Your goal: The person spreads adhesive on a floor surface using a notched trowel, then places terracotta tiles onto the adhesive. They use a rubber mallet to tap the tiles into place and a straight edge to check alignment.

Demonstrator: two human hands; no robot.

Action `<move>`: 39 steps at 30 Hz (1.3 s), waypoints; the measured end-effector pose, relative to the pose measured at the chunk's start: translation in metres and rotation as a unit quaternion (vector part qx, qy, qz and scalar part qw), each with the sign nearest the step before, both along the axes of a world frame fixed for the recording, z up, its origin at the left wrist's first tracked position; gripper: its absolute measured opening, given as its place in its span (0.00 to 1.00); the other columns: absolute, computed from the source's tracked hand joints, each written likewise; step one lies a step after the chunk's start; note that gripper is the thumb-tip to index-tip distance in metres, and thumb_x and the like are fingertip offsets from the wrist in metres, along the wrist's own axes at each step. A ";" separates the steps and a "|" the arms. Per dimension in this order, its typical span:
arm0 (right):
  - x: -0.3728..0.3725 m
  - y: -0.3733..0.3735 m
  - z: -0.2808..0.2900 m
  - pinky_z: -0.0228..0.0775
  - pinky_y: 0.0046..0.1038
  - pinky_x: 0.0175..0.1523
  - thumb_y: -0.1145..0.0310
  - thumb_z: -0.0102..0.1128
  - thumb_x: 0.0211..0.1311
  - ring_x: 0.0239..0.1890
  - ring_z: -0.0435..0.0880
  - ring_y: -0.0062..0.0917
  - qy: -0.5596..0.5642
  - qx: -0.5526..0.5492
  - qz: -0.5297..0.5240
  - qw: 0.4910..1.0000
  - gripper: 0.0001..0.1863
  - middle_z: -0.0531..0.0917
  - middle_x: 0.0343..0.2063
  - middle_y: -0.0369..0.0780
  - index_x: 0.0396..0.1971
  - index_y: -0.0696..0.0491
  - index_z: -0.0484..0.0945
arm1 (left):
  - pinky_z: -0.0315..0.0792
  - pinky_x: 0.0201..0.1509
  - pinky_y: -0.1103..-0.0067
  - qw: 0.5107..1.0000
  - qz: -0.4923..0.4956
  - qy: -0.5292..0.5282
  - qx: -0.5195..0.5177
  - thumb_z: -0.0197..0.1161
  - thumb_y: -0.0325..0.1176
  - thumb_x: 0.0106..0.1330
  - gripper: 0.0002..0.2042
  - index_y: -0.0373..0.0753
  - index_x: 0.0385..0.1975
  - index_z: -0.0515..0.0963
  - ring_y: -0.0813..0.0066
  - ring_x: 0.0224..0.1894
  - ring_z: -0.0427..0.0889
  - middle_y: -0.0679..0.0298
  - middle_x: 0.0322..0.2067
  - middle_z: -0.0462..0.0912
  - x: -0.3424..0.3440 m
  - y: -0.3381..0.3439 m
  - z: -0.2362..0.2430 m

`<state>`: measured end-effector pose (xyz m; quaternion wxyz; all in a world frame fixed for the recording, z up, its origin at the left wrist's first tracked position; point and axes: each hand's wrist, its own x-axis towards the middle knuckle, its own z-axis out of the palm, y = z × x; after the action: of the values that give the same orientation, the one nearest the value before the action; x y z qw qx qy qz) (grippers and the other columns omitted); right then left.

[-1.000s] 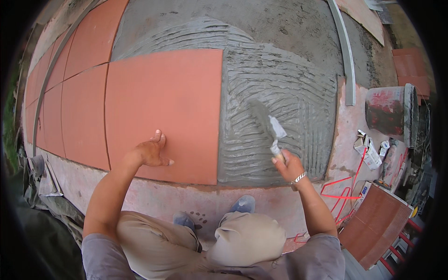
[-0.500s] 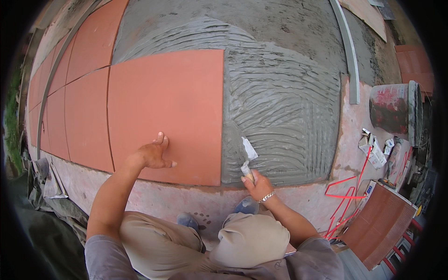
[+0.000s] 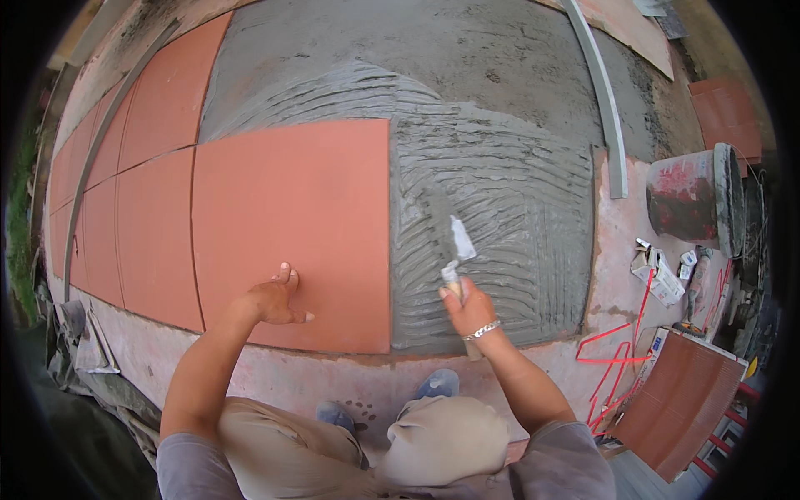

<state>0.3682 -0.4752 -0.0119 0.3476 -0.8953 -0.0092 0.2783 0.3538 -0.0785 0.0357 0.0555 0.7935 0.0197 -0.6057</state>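
My left hand [image 3: 277, 302] rests on a large terracotta tile [image 3: 292, 183], fingers spread. My right hand [image 3: 468, 312], with a silver bracelet at the wrist, grips the handle of a trowel [image 3: 446, 229]. Its mortar-smeared blade, partly pale, is over grey mortar [image 3: 525, 208] combed into ridges, just right of the large tile. More laid tiles [image 3: 150, 233] adjoin it on the left, separated by narrow gaps.
Straight bars [image 3: 608, 108] lie at both sides. At right are a mortar-stained bucket [image 3: 687, 196], torn packaging [image 3: 662, 279], red strapping [image 3: 617, 358] and stacked tiles [image 3: 667, 400]. A dark sheet [image 3: 92, 425] lies at lower left. My knees and shoes are below.
My right hand swung left with the trowel, then moved forward over the mortar beside the tile's edge. My left hand stays on the tile. The view has shifted slightly.
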 end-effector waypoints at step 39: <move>0.169 -0.119 0.000 0.77 0.52 0.49 0.59 0.59 0.68 0.42 0.86 0.54 -0.135 -0.252 -0.196 0.938 0.18 0.86 0.37 0.58 0.45 0.59 0.74 | 0.60 0.78 0.65 1.000 -0.009 0.022 -0.009 0.63 0.69 0.59 0.60 0.27 0.77 0.41 0.45 0.76 0.58 0.39 0.78 0.37 0.007 0.000 -0.003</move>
<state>0.5368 -0.5943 -0.0122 0.1537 -0.9668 0.1899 0.0744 0.3608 -0.0785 0.0322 0.0569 0.7793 0.0080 -0.6240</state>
